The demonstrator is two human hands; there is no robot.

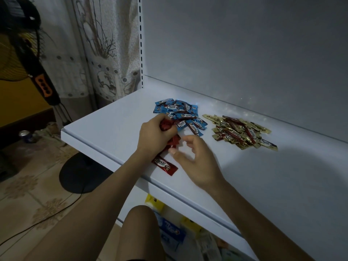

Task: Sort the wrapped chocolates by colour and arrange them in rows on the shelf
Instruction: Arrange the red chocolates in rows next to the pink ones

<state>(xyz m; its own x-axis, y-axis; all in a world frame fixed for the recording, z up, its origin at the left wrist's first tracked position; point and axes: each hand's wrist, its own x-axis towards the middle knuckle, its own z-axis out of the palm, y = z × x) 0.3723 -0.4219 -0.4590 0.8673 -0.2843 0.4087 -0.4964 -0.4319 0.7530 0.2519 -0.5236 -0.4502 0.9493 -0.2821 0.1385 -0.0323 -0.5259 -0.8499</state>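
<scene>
Tightly curled, the fingers of the left hand (153,137) grip a bunch of red-wrapped chocolates (167,126), whose crumpled ends stick out above and below the fist; how many are in the bunch cannot be told. Just beside it, the right hand (195,159) hovers with nothing in it, its fingers loosely bent and slightly spread, the thumb tip close to the lower end of the red bunch.

One single red chocolate (165,165) lies flat on the white shelf (113,119), by the left wrist and near the front edge. Behind the hands, toward the back edge, are two piles. The pile of blue-wrapped chocolates (181,113) touches the left hand's knuckles; the heap is too tangled to count exactly, but it holds well over ten. To its right and apart from it lies the pile of gold-wrapped chocolates (239,131), also well over ten, overlapping each other.

Below the front edge, a lower shelf holds several coloured packets (173,232). Off the shelf's left corner stands one pedestal fan (37,76), one drinks can (25,135) sits on the tiled floor, and a patterned curtain (105,44) hangs behind.
</scene>
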